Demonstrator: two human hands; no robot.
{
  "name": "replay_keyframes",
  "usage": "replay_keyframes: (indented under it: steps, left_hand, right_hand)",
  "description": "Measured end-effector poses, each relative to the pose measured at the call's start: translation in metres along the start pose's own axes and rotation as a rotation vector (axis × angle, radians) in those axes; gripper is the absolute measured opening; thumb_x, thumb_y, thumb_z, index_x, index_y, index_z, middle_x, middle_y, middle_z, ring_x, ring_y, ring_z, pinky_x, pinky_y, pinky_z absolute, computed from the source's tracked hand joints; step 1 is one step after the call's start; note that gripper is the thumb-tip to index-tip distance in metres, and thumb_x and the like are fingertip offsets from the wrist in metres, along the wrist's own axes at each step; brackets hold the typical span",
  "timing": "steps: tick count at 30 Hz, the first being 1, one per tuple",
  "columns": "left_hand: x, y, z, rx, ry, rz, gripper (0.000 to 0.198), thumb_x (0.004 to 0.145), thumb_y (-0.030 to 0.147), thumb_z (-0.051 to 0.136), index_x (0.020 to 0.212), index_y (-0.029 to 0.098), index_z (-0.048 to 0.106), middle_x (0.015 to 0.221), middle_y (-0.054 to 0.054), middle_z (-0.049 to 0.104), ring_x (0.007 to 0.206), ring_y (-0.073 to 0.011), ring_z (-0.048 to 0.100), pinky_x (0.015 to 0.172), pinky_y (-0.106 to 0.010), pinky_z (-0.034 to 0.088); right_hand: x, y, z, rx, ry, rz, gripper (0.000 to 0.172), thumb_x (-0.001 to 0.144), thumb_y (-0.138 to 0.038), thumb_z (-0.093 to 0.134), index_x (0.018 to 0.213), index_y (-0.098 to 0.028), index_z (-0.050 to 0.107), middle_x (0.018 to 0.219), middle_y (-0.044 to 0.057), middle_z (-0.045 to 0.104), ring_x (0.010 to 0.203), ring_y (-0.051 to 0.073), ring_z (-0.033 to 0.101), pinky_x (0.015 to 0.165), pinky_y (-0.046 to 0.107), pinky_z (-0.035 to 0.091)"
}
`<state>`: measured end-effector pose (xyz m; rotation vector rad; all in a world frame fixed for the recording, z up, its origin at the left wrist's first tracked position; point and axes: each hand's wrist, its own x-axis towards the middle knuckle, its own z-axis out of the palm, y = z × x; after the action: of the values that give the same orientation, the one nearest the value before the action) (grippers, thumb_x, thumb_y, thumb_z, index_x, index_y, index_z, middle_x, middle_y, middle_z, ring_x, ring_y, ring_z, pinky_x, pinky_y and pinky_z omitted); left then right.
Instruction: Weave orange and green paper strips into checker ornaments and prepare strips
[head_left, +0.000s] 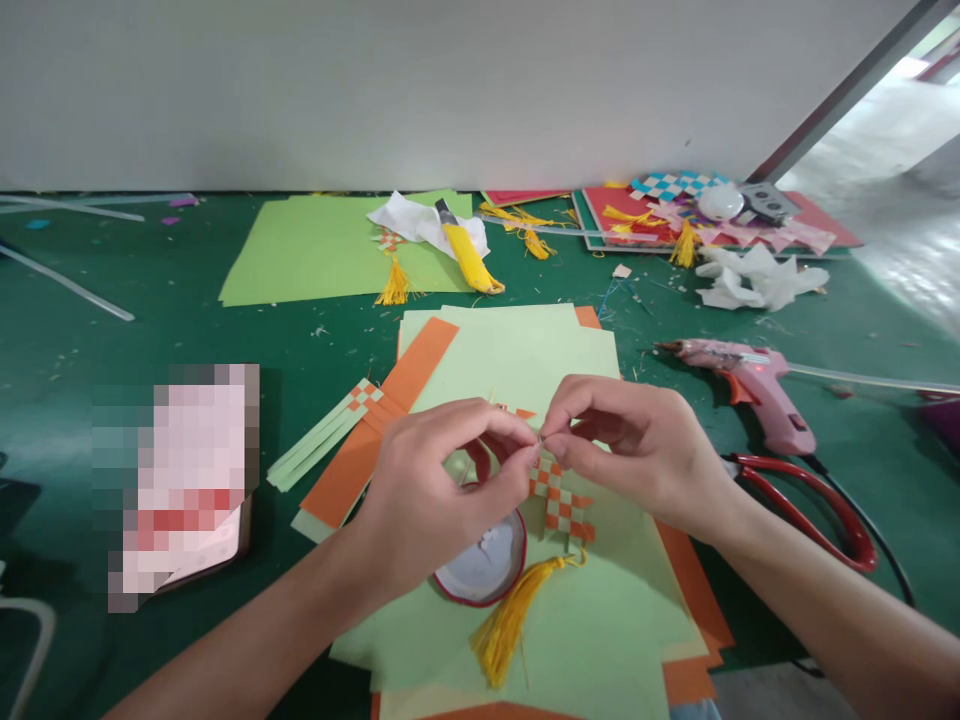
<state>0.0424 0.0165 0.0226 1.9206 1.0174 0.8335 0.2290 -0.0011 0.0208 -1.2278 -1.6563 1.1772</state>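
My left hand (457, 490) and my right hand (630, 440) meet fingertip to fingertip above pale green paper sheets (600, 620). Each pinches at a very thin thread (541, 440), which is barely visible. Just below the fingers lies an orange and green woven paper piece (562, 500), its upper part hidden by my hands. A yellow tassel (517, 620) hangs off its lower end and rests on the paper. Partly under my left hand is a round white lid with a red rim (523, 560).
Left of the sheets are an orange paper strip (345, 480) and partly woven green strips (315, 447). A pink glue gun (757, 375) and red-handled pliers (840, 500) lie right. Farther back are a yellow cutter (469, 255) and crumpled tissue (761, 278). A blurred-out phone-like object (195, 470) lies left.
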Motion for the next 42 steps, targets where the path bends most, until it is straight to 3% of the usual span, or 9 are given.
replay_keyframes:
  steps: [16,34,38,42]
  left_hand:
    - [-0.001,-0.003,-0.001,-0.132,-0.104,-0.108,0.010,0.079,0.012,0.056,0.075,0.019,0.062,0.069,0.003,0.066,0.062,-0.0084,0.059,0.059,-0.017,0.047]
    - [-0.001,-0.005,-0.004,-0.150,-0.077,-0.130,0.008,0.079,0.013,0.056,0.075,0.019,0.061,0.070,0.004,0.063,0.064,-0.0087,0.058,0.061,-0.018,0.048]
    - [0.003,-0.008,-0.004,-0.083,-0.024,-0.159,0.007,0.078,0.014,0.056,0.074,0.019,0.060,0.071,0.003,0.064,0.065,-0.0100,0.059,0.061,-0.019,0.048]
    - [0.006,-0.013,-0.002,-0.036,-0.091,-0.190,0.007,0.080,0.018,0.055,0.076,0.019,0.061,0.076,0.003,0.067,0.069,-0.0108,0.060,0.062,-0.019,0.047]
  right_hand:
    - [-0.001,0.001,0.001,-0.029,-0.017,-0.019,0.007,0.080,-0.011,0.058,0.078,-0.017,0.063,0.073,0.000,0.060,0.063,0.010,0.053,0.053,0.023,0.042]
    - [0.000,0.001,-0.003,0.070,-0.042,0.051,0.004,0.082,-0.018,0.060,0.079,-0.018,0.062,0.072,-0.002,0.058,0.062,0.008,0.052,0.053,0.021,0.041]
    - [0.001,-0.002,-0.010,-0.069,-0.016,0.015,0.005,0.081,-0.017,0.060,0.076,-0.019,0.061,0.071,-0.003,0.058,0.062,0.008,0.051,0.052,0.020,0.040]
    - [-0.001,-0.003,-0.017,-0.367,-0.113,-0.074,0.011,0.079,-0.010,0.057,0.079,-0.019,0.061,0.074,-0.003,0.060,0.062,0.007,0.050,0.056,0.020,0.039]
